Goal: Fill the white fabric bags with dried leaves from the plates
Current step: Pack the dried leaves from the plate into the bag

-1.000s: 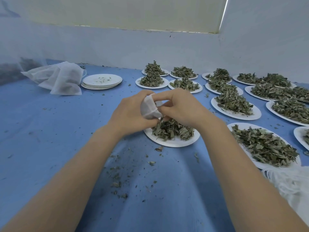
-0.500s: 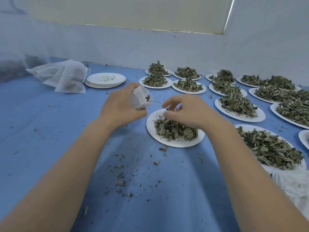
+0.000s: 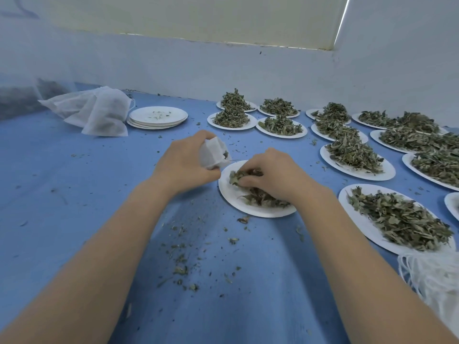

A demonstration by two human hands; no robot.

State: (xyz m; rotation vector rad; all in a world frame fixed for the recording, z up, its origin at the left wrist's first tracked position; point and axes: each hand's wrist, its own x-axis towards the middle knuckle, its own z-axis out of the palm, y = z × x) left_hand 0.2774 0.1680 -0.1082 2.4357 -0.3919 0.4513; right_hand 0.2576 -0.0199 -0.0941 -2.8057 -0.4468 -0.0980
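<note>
My left hand (image 3: 182,163) grips a small white fabric bag (image 3: 213,153) just left of a white plate (image 3: 229,192); a few leaf bits show at the bag's mouth. My right hand (image 3: 272,175) lies on that plate, its curled fingers closing on dried leaves (image 3: 258,198) from the pile there. Part of the pile is hidden under the hand.
Several more plates of dried leaves (image 3: 400,219) fill the right and far side of the blue table (image 3: 74,194). A stack of used plates (image 3: 157,116) and a heap of white bags (image 3: 96,111) sit far left. More white fabric (image 3: 432,274) lies at the right edge. Leaf crumbs (image 3: 183,256) litter the near table.
My hands have parted: the left drew the bag away to the left, and the right dropped onto the plate and closed on leaves.
</note>
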